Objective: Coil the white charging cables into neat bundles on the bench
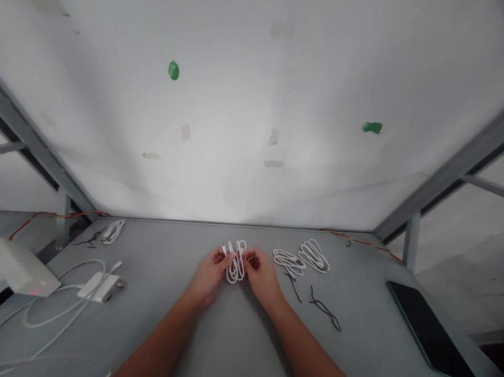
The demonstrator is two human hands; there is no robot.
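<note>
Green patches dot the wall; a phone lies right.

The scene is viewed through one camera worn on the head, carried above the near side of the table and aimed forward and down. The upper half is filled by the white wall, faced nearly squarely. The forearms are seen from behind; the left hand and right hand are shown small, below centre.

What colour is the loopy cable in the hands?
The coiled cable is white; it shows best in the head view.
</note>
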